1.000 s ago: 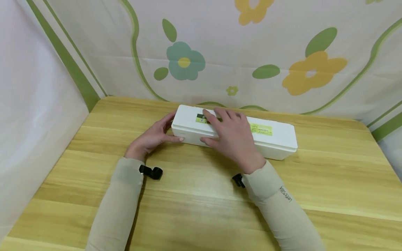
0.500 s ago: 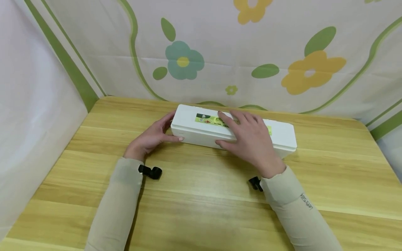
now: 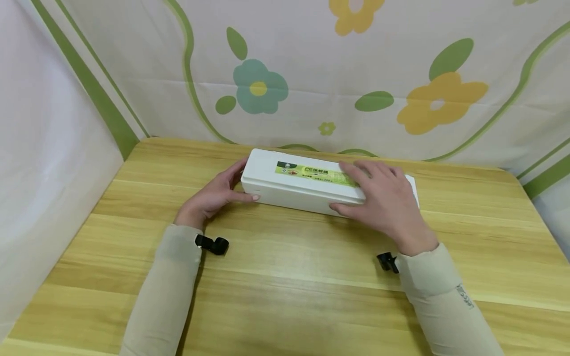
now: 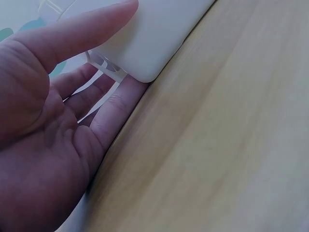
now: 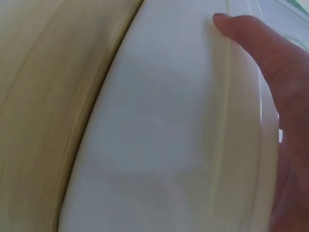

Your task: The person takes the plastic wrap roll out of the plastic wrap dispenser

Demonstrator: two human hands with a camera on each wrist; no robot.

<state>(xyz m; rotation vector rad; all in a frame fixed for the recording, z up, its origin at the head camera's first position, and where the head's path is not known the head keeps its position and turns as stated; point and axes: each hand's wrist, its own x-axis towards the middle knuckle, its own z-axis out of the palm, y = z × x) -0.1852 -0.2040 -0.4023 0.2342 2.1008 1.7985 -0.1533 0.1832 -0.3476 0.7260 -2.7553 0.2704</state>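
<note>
While our left hand grips the left end of the long white plastic box on the yellow wooden table, our right hand hugs its top and front; pushing unevenly could make it slide or turn.

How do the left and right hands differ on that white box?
The left hand wraps the left end of the white box; the right hand lies over its top, toward the right. The left hand is clear of the label; the right hand overlaps it. Each hand has its thumb on the box's front.
</note>
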